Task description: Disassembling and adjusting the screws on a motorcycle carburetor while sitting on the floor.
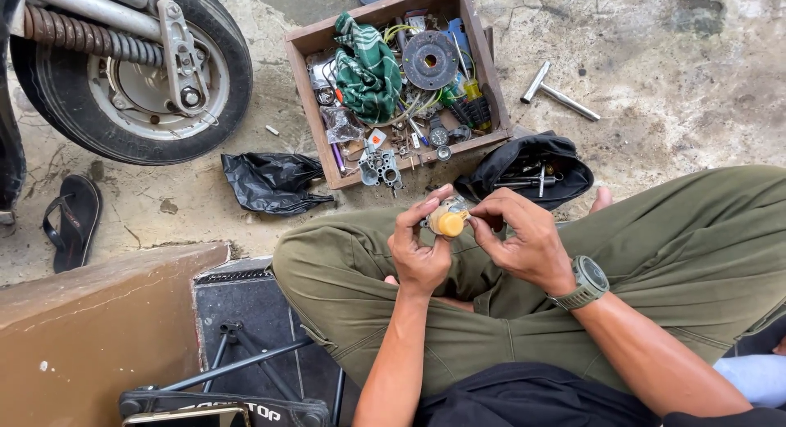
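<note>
Person seated cross-legged, both hands over the lap. Left hand (419,245) grips a small part with a yellow-orange cap (449,220), fingers clenched around its body. Right hand (524,239) pinches the same part from the other side, fingertips closed on its end. Part sits above the knees, just short of the near edge of the wooden parts box (396,83) on the concrete floor (671,58).

Handling estimate: light, rigid, metal plus plastic; likely oily, so slippery. Best hold is around the barrel, not the cap.

Nearby: black tool pouch (528,169) at the box's near right corner, black plastic bag (270,181) near its left corner, scooter wheel (135,75) at far left, T-wrench (558,91) right of the box.
</note>
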